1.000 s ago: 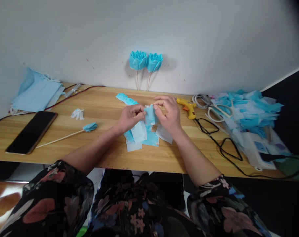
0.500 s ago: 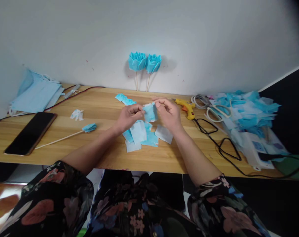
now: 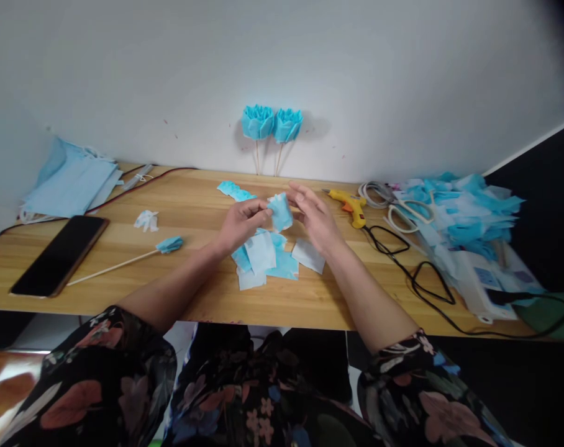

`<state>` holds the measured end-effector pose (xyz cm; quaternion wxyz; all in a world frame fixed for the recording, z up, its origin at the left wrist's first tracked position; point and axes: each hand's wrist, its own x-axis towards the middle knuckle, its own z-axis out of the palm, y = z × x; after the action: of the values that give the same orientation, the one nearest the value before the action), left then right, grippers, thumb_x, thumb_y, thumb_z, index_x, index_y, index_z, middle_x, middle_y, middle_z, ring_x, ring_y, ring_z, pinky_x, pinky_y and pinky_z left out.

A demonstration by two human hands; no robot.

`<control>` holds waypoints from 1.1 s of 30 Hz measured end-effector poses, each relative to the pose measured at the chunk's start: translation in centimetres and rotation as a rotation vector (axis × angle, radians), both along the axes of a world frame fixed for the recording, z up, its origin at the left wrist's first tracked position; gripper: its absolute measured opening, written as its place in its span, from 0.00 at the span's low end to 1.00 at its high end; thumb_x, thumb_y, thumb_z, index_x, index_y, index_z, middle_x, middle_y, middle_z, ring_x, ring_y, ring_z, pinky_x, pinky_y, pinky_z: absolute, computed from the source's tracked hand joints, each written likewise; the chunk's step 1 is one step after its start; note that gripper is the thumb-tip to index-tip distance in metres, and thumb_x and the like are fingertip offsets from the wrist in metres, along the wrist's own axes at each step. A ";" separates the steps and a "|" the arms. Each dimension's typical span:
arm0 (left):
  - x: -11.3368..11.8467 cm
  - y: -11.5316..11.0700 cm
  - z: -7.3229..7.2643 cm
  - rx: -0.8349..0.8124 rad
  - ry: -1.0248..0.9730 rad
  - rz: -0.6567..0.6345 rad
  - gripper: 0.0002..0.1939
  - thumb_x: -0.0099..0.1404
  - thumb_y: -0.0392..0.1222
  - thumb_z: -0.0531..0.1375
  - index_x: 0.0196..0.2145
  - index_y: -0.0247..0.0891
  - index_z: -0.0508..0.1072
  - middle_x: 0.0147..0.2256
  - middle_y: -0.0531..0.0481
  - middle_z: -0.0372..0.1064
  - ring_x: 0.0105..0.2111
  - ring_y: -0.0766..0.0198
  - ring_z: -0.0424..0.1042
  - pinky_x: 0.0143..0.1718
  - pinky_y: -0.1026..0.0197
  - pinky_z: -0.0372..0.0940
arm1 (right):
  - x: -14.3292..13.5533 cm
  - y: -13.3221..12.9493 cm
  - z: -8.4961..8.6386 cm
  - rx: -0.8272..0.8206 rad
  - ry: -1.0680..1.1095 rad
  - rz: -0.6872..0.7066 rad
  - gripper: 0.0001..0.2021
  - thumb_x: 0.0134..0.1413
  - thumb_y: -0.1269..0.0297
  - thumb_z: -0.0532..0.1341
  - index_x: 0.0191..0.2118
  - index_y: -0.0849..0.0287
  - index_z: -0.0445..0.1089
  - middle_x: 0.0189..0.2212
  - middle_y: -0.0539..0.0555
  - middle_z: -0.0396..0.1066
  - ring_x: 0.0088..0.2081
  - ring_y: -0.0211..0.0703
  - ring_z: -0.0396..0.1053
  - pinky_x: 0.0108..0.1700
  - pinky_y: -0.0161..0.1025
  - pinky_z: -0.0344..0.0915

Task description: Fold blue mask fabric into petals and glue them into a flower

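Note:
In the head view a small light-blue piece of mask fabric (image 3: pixel 280 212), its top edge crinkled, is held above the table. My left hand (image 3: pixel 245 222) pinches its left edge between thumb and fingers. At the right edge of the fabric is my right hand (image 3: pixel 315 217), its fingers apart and loosely bent; whether a fingertip touches it I cannot make out. Cut blue and white fabric pieces (image 3: pixel 262 251) lie overlapped under the hands, with a white piece (image 3: pixel 309 256) to their right. A crinkled blue strip (image 3: pixel 235 190) rests behind my left hand.
Two blue fabric flowers (image 3: pixel 258 122) on sticks lean against the wall. Left are a stick with a blue bud (image 3: pixel 169 244), a phone (image 3: pixel 61 256) and masks (image 3: pixel 70 183). Right are a yellow glue gun (image 3: pixel 351 206), scissors (image 3: pixel 415 213), scraps (image 3: pixel 473 205) and a power strip (image 3: pixel 480 285).
The right fingers have loosened from their pinch on the fabric piece and spread. The piece has turned and looks more curled, still in my left hand. The view has shifted slightly.

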<state>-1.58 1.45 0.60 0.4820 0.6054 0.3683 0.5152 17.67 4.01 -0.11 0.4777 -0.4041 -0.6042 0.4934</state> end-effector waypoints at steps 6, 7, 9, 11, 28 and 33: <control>0.0 -0.2 0.0 0.014 0.044 0.015 0.14 0.60 0.52 0.66 0.30 0.38 0.76 0.21 0.56 0.62 0.22 0.70 0.57 0.24 0.64 0.54 | -0.3 -0.2 -0.3 0.029 -0.009 0.098 0.33 0.53 0.41 0.67 0.61 0.49 0.67 0.50 0.55 0.78 0.49 0.49 0.77 0.48 0.47 0.76; 0.0 -0.2 0.1 0.012 0.048 0.011 0.14 0.60 0.52 0.66 0.30 0.38 0.76 0.21 0.57 0.61 0.22 0.70 0.56 0.24 0.64 0.54 | -0.3 -0.2 -0.3 0.039 -0.010 0.099 0.34 0.52 0.42 0.69 0.61 0.49 0.67 0.48 0.55 0.79 0.47 0.48 0.77 0.47 0.47 0.76; 0.0 -0.2 0.1 0.012 0.059 0.008 0.14 0.61 0.53 0.66 0.29 0.38 0.76 0.20 0.57 0.61 0.22 0.70 0.56 0.25 0.64 0.54 | -0.4 -0.3 -0.4 0.054 -0.013 0.075 0.35 0.50 0.44 0.70 0.62 0.48 0.66 0.43 0.53 0.79 0.43 0.47 0.77 0.43 0.45 0.76; -0.1 -0.1 0.1 0.021 0.073 0.025 0.15 0.62 0.53 0.65 0.29 0.38 0.75 0.21 0.56 0.61 0.23 0.69 0.58 0.27 0.64 0.57 | -0.4 -0.3 -0.5 0.065 -0.018 0.043 0.35 0.50 0.47 0.71 0.63 0.48 0.66 0.40 0.51 0.79 0.38 0.44 0.76 0.40 0.43 0.75; -0.8 0.8 0.2 0.445 0.383 0.281 0.06 0.61 0.42 0.69 0.37 0.42 0.81 0.40 0.47 0.77 0.43 0.57 0.73 0.51 0.52 0.64 | -1.2 -1.4 0.1 0.417 -0.418 -0.116 0.25 0.55 0.67 0.66 0.59 0.46 0.71 0.54 0.52 0.78 0.47 0.48 0.77 0.53 0.52 0.75; -0.9 1.1 -0.2 0.415 0.372 0.283 0.03 0.63 0.39 0.67 0.31 0.40 0.80 0.35 0.48 0.75 0.40 0.58 0.72 0.49 0.53 0.64 | -1.3 -1.6 0.1 0.518 -0.491 -0.123 0.27 0.56 0.70 0.63 0.62 0.47 0.69 0.49 0.52 0.80 0.45 0.49 0.78 0.51 0.51 0.76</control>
<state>-2.43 2.53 0.36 0.1958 0.7177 0.4176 0.5217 16.35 2.38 -0.04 0.4339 -0.4115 -0.7805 0.1825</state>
